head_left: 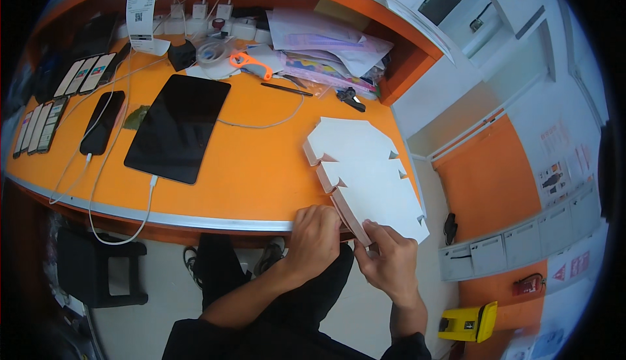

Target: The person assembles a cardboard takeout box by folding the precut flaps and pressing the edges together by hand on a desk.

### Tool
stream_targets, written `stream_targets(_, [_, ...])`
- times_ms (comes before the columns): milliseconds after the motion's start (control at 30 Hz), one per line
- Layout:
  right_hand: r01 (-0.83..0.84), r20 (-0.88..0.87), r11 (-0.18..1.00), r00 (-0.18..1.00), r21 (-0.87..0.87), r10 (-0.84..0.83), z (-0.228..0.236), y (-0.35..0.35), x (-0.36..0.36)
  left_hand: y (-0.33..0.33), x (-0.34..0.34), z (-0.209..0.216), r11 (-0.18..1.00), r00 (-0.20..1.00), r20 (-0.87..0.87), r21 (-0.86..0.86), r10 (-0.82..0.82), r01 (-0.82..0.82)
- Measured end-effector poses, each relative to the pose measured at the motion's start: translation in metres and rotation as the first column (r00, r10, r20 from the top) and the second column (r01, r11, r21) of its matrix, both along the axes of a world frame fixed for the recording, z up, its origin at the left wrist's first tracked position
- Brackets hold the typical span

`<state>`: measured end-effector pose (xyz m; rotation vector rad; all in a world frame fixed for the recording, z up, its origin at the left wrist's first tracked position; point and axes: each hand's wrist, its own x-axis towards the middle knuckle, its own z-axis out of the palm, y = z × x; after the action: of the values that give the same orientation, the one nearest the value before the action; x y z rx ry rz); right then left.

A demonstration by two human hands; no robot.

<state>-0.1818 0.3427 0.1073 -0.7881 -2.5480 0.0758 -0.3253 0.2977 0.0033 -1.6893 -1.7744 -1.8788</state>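
A white cardboard piece [368,171] with cut corners and several notches lies tilted at the desk's right end, its near part reaching past the front edge. Along its left side runs a narrow upright strip, folded or layered. My right hand [390,255] pinches the near corner between thumb and fingers. My left hand [313,241] is closed in a fist against the left side strip, at the desk's front edge. Its fingertips are hidden, but it seems to grip the lower edge of the cardboard.
On the orange desk [254,164] lie a black tablet [179,128] with a white cable [151,197], a phone [103,123], several more phones at the left, an orange-handled cutter [251,65], a pen [287,89] and a black tool [351,99]. A black stool [101,255] stands below left.
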Motion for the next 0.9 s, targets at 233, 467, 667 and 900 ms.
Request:
stream_targets(233, [0.036,0.005,0.999,0.999,-0.016,-0.036,0.0038,-0.0033,-0.0023,0.0024,0.0014,-0.0041,1.0,1.0,0.019,-0.004,-0.019,0.019])
stream_targets(467, [0.025,0.016,1.0,1.0,-0.012,-0.025,0.006,-0.0035,-0.0062,0.0046,0.0013,0.0011,0.999,0.999,0.012,0.002,0.032,-0.032])
stream_targets(667, [0.039,0.018,0.999,0.999,-0.028,-0.039,0.0031,-0.0013,0.0,0.0083,0.0036,0.0013,1.0,0.999,0.039,0.01,0.025,-0.025])
stream_targets(900, [0.046,0.041,0.999,0.998,-0.028,-0.045,0.0037,-0.0029,-0.0021,0.0105,0.0029,-0.0039,0.998,0.997,0.036,0.004,0.064,-0.064])
